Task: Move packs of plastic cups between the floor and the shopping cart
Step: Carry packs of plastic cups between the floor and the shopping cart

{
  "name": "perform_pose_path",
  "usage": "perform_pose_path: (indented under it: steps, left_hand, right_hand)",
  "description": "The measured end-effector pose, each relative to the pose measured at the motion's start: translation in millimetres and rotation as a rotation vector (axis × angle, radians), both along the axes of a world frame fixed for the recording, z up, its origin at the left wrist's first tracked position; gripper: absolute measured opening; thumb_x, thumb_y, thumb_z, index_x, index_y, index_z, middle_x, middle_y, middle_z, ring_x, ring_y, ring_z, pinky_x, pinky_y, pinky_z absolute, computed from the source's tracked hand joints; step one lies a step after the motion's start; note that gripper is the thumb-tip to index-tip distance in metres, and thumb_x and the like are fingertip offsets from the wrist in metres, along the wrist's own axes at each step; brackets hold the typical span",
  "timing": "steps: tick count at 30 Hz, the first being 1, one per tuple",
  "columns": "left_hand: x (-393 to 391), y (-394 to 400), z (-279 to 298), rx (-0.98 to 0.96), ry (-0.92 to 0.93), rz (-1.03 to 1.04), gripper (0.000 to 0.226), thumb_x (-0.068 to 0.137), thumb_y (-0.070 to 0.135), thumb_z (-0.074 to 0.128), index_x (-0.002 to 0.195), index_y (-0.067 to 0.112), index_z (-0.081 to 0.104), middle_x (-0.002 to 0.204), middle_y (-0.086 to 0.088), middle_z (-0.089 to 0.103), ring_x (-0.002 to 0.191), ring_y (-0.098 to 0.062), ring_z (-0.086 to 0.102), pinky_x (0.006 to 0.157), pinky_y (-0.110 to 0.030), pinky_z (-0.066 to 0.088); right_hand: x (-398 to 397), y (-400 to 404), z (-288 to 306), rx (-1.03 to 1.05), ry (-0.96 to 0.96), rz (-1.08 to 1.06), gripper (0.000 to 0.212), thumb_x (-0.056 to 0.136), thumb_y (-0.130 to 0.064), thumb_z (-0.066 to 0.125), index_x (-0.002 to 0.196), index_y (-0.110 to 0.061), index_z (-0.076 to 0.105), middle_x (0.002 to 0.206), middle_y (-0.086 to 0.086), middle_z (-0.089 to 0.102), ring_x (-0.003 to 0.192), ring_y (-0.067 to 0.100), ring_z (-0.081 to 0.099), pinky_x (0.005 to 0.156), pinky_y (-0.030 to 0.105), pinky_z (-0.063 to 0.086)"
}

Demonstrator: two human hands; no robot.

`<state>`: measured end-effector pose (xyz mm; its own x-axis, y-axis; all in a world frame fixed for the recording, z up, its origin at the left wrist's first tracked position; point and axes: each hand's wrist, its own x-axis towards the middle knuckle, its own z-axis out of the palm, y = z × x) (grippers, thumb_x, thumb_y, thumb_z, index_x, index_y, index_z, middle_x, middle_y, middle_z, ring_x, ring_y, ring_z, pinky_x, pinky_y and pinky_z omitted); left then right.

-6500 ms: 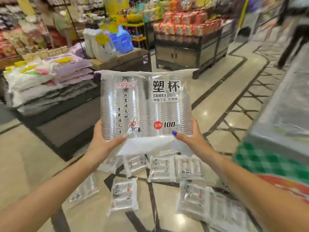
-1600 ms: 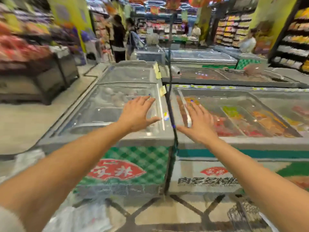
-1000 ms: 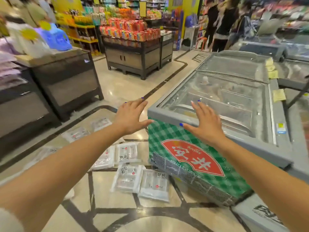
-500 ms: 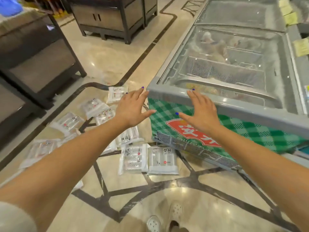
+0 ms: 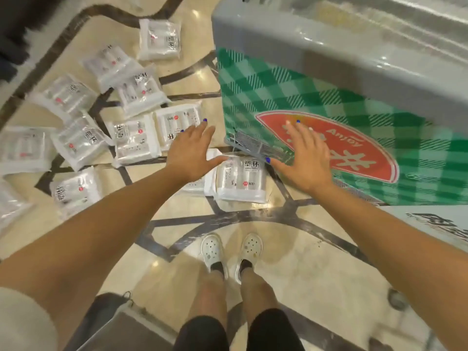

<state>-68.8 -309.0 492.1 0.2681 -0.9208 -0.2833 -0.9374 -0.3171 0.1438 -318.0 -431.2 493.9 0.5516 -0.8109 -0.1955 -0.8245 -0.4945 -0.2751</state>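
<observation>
Several clear packs of plastic cups lie scattered on the marble floor to the left. The nearest pack (image 5: 241,179) lies flat between my two hands, by the corner of the freezer. Another pack (image 5: 135,141) lies just left of my left hand. My left hand (image 5: 191,150) reaches down with fingers spread and holds nothing. My right hand (image 5: 305,159) is stretched out the same way, fingers straight, empty, in front of the freezer's side. Neither hand touches a pack. A grey cart part (image 5: 114,323) shows at the bottom left.
A chest freezer (image 5: 291,97) with green checked side and red logo fills the upper right, close to my right hand. My feet in white clogs (image 5: 231,252) stand on the patterned floor. A dark display base (image 5: 12,26) is at the far left.
My view has tilted further down to the floor and my feet. Both empty hands have dropped lower toward the nearest pack beside the freezer corner.
</observation>
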Motion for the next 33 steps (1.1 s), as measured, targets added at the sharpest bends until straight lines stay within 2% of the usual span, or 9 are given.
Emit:
perform_pose_path:
  steps: [9,13,16,19,21,24,28,31,33]
  left_hand:
    - [11.5,-4.4,-212.9,0.021,0.143,0.063,0.088,0.087,0.071,0.041,0.153,0.017,0.021,0.161,-0.007,0.017,0.146,-0.029,0.021,0.119,-0.044,0.018]
    - [12.2,1.2,-322.9,0.145,0.211,0.053,0.093,0.085,0.072,0.041,0.155,0.017,0.013,0.163,-0.005,0.008,0.148,-0.028,0.013,0.120,-0.044,0.015]
    - [5.8,6.0,-404.7,0.194,0.317,0.097,0.093,0.086,0.067,0.049,0.155,0.018,0.012,0.163,-0.004,0.008,0.148,-0.028,0.014,0.118,-0.049,0.022]
    - [-3.1,9.4,-483.3,0.201,0.472,0.148,0.097,0.084,0.065,0.053,0.155,0.013,0.012,0.162,-0.008,0.014,0.148,-0.027,0.015,0.119,-0.045,0.018]
    - [-8.8,10.4,-529.8,0.243,0.585,0.242,0.100,0.083,0.063,0.057,0.155,0.014,0.007,0.162,-0.008,0.009,0.150,-0.024,0.009,0.120,-0.044,0.014]
    - [-14.3,9.5,-582.1,0.234,0.614,0.393,0.106,0.082,0.064,0.059,0.155,0.014,0.002,0.162,-0.009,0.009,0.150,-0.024,0.008,0.121,-0.042,0.013]
    - [-19.6,-1.1,-617.9,0.114,0.554,0.511,0.108,0.080,0.059,0.066,0.153,0.005,0.008,0.156,-0.013,0.028,0.146,-0.029,0.022,0.117,-0.040,0.023]
    - [-25.7,-12.0,-627.5,0.160,0.503,0.651,0.113,0.076,0.063,0.068,0.153,0.005,0.009,0.150,-0.013,0.037,0.141,-0.032,0.030,0.113,-0.040,0.029]
    - [-28.7,-17.4,-628.9,0.256,0.452,0.703,0.116,0.074,0.067,0.068,0.153,0.005,0.009,0.150,-0.014,0.037,0.143,-0.032,0.025,0.114,-0.041,0.028]
  right_hand:
    - [13.1,18.2,-223.0,0.058,0.015,-0.051,0.094,0.078,-0.078,0.039,0.156,-0.030,0.013,0.162,0.000,0.020,0.148,0.027,0.019,0.118,0.051,0.019]
    - [13.9,21.3,-336.7,0.124,-0.010,-0.070,0.100,0.075,-0.081,0.034,0.156,-0.028,0.009,0.161,0.003,0.022,0.148,0.027,0.020,0.119,0.050,0.018]
    - [7.9,25.8,-422.3,0.186,0.002,-0.111,0.099,0.077,-0.077,0.045,0.156,-0.028,0.011,0.160,0.004,0.024,0.147,0.029,0.021,0.119,0.048,0.018]
    - [0.5,30.3,-503.6,0.244,0.012,-0.137,0.099,0.079,-0.067,0.062,0.155,-0.027,0.014,0.160,0.002,0.024,0.147,0.027,0.022,0.119,0.047,0.020]
    - [-3.1,33.1,-550.1,0.299,0.019,-0.143,0.101,0.079,-0.063,0.066,0.156,-0.025,0.013,0.162,0.002,0.020,0.148,0.025,0.018,0.120,0.044,0.017]
    - [-3.4,32.1,-603.1,0.311,-0.024,-0.242,0.102,0.079,-0.057,0.071,0.155,-0.018,0.016,0.161,0.005,0.021,0.148,0.024,0.017,0.119,0.039,0.013]
    - [-12.1,17.6,-642.4,0.354,-0.088,-0.504,0.112,0.068,-0.057,0.080,0.153,-0.019,0.018,0.153,0.009,0.033,0.141,0.032,0.030,0.115,0.050,0.027]
    - [-15.0,11.3,-651.4,0.590,-0.248,-0.602,0.119,0.070,-0.041,0.085,0.155,-0.021,0.005,0.156,0.004,0.032,0.142,0.028,0.031,0.116,0.048,0.028]
    - [-15.4,8.8,-653.6,0.716,-0.329,-0.648,0.117,0.068,-0.035,0.088,0.154,-0.022,0.011,0.149,0.002,0.041,0.137,0.025,0.040,0.114,0.046,0.034]
